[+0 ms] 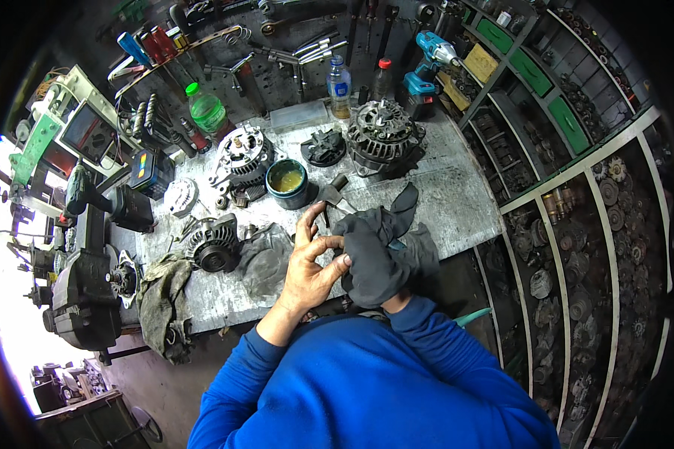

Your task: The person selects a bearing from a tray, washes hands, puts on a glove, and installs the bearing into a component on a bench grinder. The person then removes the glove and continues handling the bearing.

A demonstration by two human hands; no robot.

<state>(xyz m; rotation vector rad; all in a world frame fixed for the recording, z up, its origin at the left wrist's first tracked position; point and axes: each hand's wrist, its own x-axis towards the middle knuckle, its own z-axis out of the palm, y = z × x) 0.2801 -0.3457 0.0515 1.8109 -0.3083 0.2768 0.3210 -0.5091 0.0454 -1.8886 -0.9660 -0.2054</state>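
My left hand (311, 269) is at the bench's front, index finger raised, thumb and a bent finger closed against the edge of a dark grey cloth (374, 254). That cloth covers my right hand (397, 301), leaving only its wrist showing, so those fingers are hidden. Just beyond lie a hammer-like tool (337, 187) and a teal tub of yellowish grease (286, 179). Left of my hands are a crumpled grey rag (262, 266) and an alternator (213, 247).
More alternators (382, 138), bottles (206, 112) and a teal drill (427, 67) stand along the metal bench (460, 202). A dark housing (86, 292) and draped rag (165, 299) occupy the left. Parts shelves (577, 299) line the right.
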